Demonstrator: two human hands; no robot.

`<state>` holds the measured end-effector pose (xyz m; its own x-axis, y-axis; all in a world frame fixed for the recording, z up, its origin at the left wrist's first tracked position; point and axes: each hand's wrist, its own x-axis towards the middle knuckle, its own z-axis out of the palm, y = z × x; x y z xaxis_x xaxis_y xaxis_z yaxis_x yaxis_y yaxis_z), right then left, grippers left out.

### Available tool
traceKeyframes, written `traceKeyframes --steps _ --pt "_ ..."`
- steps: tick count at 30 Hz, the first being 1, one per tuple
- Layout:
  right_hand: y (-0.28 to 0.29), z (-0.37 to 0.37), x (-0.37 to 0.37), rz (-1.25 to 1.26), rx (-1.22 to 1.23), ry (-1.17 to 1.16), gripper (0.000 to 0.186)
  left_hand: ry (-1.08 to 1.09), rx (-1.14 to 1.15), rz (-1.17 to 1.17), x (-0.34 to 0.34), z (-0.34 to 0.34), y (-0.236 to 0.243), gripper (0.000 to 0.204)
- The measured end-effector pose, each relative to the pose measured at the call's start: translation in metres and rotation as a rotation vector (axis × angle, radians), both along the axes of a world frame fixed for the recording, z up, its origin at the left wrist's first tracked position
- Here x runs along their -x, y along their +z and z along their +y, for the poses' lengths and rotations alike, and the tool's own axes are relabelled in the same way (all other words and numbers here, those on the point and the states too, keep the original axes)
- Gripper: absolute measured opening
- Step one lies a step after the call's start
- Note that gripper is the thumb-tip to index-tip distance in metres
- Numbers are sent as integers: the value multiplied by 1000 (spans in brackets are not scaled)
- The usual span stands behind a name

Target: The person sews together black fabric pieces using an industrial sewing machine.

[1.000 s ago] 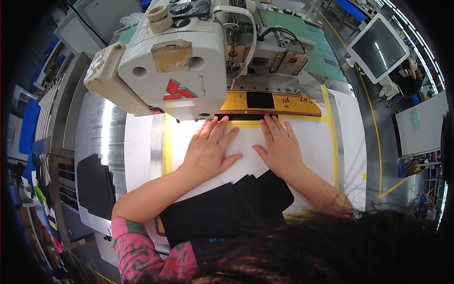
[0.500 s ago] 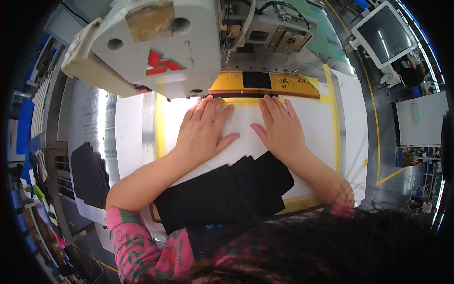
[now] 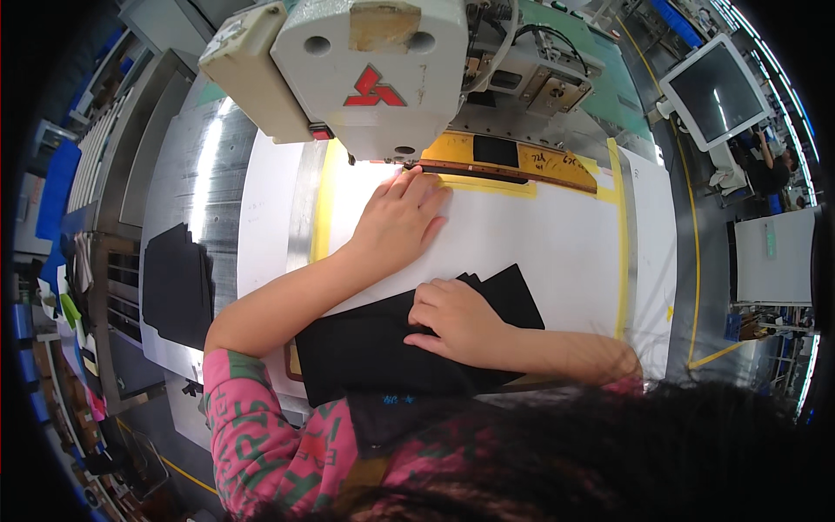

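My left hand [image 3: 400, 217] reaches up to the sewing machine head [image 3: 365, 87]. Its fingers lie stretched and flat, fingertips at the left end of a dark strip [image 3: 487, 177] along the clamp's front edge; whether they touch it is hard to see. Lower down, my right hand [image 3: 458, 324] rests over a pile of black fabric pieces [image 3: 357, 352], its fingers curled and the thumb drawn in on the cloth. How many layers it grips is hidden. A yellow clamp plate [image 3: 557, 165] with a brown edge sits beyond my hands.
White sheet [image 3: 574, 252] edged with yellow tape covers the work surface. Another stack of black pieces [image 3: 177, 283] lies at the left on the metal table [image 3: 187, 196]. A monitor [image 3: 718, 91] stands far right, near another person [image 3: 770, 170].
My right hand has left the clamp edge and come down onto the black fabric pile, its fingers now curled. My left hand stays by the clamp. The whole view has shifted a little.
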<state>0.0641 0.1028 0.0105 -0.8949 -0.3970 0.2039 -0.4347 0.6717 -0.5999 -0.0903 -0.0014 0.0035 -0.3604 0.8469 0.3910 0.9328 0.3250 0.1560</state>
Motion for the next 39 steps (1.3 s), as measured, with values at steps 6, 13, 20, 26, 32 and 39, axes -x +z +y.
traceKeyframes --steps 6,13,20,26,32,39 --pt "23 17 3 -81 335 -158 24 -114 197 -879 11 -46 74 39" --pt "30 91 31 -65 157 -459 15 -8 484 -731 10 -53 71 38" --pt "17 87 42 151 -175 -349 18 -53 166 -453 9 -14 29 20" --pt "7 107 72 19 -110 -507 16 -117 -167 -17 0 -14 21 33" --pt "14 105 92 -85 -116 -550 15 -51 -30 -51 -3 -18 15 45" --pt "12 104 93 -13 -70 -637 18 6 42 -80 1 -15 2 57"
